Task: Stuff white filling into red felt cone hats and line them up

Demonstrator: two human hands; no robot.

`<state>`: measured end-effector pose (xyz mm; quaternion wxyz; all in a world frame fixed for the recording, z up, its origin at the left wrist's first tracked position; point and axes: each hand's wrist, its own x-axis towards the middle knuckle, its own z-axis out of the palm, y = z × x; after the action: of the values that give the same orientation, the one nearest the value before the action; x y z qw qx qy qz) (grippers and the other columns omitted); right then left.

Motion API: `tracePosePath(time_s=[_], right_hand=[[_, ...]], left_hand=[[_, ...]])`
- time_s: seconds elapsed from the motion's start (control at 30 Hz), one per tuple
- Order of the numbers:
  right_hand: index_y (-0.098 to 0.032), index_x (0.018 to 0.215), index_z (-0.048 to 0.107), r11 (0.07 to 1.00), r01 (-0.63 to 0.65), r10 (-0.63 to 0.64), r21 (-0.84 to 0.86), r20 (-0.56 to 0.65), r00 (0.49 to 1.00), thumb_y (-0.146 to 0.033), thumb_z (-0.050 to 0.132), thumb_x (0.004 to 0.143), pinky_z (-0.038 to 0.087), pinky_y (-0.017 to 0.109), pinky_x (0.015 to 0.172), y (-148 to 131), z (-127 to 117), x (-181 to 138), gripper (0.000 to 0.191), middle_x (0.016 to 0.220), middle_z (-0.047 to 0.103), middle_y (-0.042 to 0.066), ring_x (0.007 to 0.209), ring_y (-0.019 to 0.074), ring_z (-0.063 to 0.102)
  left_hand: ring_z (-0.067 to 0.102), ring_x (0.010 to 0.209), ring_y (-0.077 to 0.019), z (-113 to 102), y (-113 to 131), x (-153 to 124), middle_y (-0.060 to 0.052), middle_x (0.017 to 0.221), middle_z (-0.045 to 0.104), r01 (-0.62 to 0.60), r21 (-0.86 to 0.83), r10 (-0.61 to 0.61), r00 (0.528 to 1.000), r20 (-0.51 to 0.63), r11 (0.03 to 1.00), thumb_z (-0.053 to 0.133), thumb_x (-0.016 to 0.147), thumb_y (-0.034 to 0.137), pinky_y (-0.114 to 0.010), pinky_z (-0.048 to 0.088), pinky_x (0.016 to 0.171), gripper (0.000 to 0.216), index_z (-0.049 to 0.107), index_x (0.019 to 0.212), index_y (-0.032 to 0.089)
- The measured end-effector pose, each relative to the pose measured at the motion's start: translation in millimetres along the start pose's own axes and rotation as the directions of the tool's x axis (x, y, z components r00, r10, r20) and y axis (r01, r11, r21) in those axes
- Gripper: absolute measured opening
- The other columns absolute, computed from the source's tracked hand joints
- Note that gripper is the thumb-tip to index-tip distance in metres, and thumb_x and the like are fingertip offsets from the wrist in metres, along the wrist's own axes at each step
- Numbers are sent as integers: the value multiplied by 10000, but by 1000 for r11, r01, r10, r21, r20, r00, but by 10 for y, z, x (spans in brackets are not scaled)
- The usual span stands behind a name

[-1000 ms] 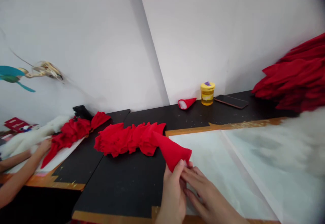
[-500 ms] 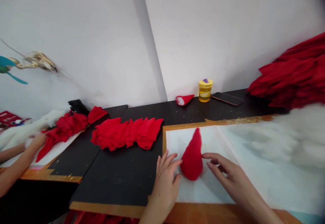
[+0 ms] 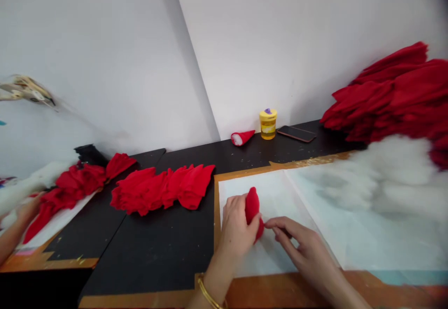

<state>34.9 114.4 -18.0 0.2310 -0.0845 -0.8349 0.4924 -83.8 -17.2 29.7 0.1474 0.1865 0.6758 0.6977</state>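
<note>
My left hand is wrapped round a small red fabric cone that stands on white paper. My right hand pinches the cone's lower edge with its fingertips. A row of several flat red fabric cones lies on the black table just left of my hands. White stuffing fluff is heaped to my right.
A big pile of red fabric sits at the far right. By the wall stand a yellow jar, a dark phone and a stuffed red cone. At the left, another person's hand works beside more red pieces.
The cone went from held in the air to lying flat on the paper, and now my left hand grips it upright while the right pinches its base. The view shifted right.
</note>
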Motion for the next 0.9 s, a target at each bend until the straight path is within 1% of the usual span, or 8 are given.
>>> tracePosePath(time_s=[0.07,0.17,0.33,0.5,0.6,0.67,0.77,0.9], right_hand=[[-252,1037,702,999,-36,36,-10,-41,999,-387,469,987,567,233,654,62,-61,-62,274,1025,756,55,875,195,716],[-265,1007,715,998,-57,56,-24,-64,996,-400,499,970,569,226,652,111,-136,-82,257,970,761,38,795,179,718],[-244,1047,706,1000,-25,25,-9,-4,1000,-345,458,984,589,254,694,45,-20,18,275,1042,755,59,882,191,723],[-204,1207,681,974,192,-184,-123,77,980,-158,436,958,599,385,892,-24,282,5,353,1202,711,113,1060,231,682],[-157,1219,676,931,313,-286,-189,156,945,-60,402,925,613,438,861,-92,416,-70,414,1191,704,157,1021,259,670],[-148,1229,670,921,337,-299,-193,202,933,-28,397,907,615,447,855,-132,434,-120,439,1185,703,159,1012,264,664],[-198,1247,658,942,304,-282,-141,157,946,-45,421,927,607,415,884,-123,340,-161,426,1204,702,112,1050,238,656],[-205,1194,668,953,277,-277,-123,18,961,-96,428,960,601,428,883,22,140,-166,352,1155,721,104,1033,228,672]], left_hand=[[575,1167,-342,-110,50,31,-115,1053,697,42,39,-46,993,108,998,765,646,66,-468,296,1154,354,767,972,202],[592,1202,-314,-426,123,-4,-132,1242,680,67,58,-80,962,261,996,727,699,58,-457,322,1153,443,733,1119,200],[420,1415,-277,-772,124,-101,-109,1483,527,13,214,-77,953,292,977,680,770,69,-434,189,1228,598,607,1340,232],[372,1447,-263,-625,-35,-275,-96,1524,481,27,185,-66,976,207,982,720,783,129,-406,174,1235,621,570,1377,231],[404,1419,-276,-411,-162,-362,-107,1524,473,29,188,-35,999,28,982,797,746,192,-382,255,1202,708,529,1401,226],[470,1362,-269,-309,-246,-344,-110,1439,558,45,235,-26,996,-83,971,759,799,260,-363,283,1181,550,597,1322,210],[523,1309,-262,-297,-359,-243,-114,1340,636,58,301,-47,998,-44,952,629,894,308,-372,298,1169,348,669,1219,191],[501,1334,-282,-375,-450,-188,-137,1397,583,30,404,-7,998,-59,914,653,855,351,-412,320,1160,503,568,1318,175]])
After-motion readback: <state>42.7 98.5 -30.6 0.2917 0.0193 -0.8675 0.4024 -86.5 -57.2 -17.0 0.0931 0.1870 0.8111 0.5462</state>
